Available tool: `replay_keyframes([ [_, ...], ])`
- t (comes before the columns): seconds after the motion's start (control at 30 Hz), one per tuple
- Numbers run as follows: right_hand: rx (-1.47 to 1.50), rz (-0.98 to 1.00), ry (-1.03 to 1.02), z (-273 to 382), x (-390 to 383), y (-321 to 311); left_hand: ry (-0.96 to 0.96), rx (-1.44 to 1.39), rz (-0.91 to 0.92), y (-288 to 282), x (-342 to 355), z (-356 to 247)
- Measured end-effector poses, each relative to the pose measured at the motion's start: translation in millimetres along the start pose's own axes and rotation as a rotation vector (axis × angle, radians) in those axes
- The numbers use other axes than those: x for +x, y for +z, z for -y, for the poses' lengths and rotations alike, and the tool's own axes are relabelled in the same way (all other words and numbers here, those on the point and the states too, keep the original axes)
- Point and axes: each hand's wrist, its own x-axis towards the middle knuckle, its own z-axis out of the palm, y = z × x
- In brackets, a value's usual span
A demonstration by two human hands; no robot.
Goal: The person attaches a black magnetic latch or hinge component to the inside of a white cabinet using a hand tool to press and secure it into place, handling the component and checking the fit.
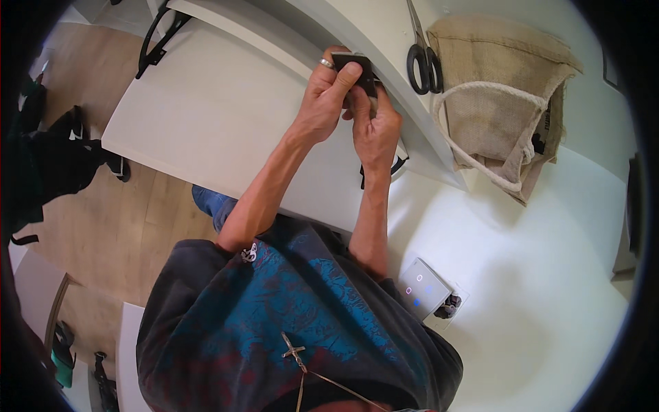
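A small dark flat rectangular piece is held up between my two hands, above the far edge of a white flap-like panel. Its exact kind cannot be made out. My left hand, with a ring on one finger, is closed on it, the thumb pressed flat on its face. From below, my right hand grips its lower end, with its fingers partly hidden behind the piece. A pale edge shows along the piece's top and beside the right fingers.
Black-handled scissors and a burlap bag with a rope handle lie to the right. A glass touch switch panel hangs tilted beside a wall opening with wires. A black folding stay joins the white panel at its far left.
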Motion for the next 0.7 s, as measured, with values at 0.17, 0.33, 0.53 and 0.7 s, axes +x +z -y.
replay_keyframes([
  [0.17,0.016,0.004,-0.004,-0.4,0.3,2.5,-0.014,0.032,-0.032,0.8,-0.7,-3.6],
  [0.33,0.018,0.005,0.01,1.8,0.8,2.2,0.005,0.049,-0.019,1.2,0.8,-6.2],
  [0.53,0.013,-0.002,-0.002,2.1,2.3,3.0,0.017,0.062,-0.027,0.6,1.8,-5.9],
  [0.7,0.029,-0.014,0.005,4.2,2.1,5.1,0.015,0.091,-0.025,0.6,2.6,-9.5],
])
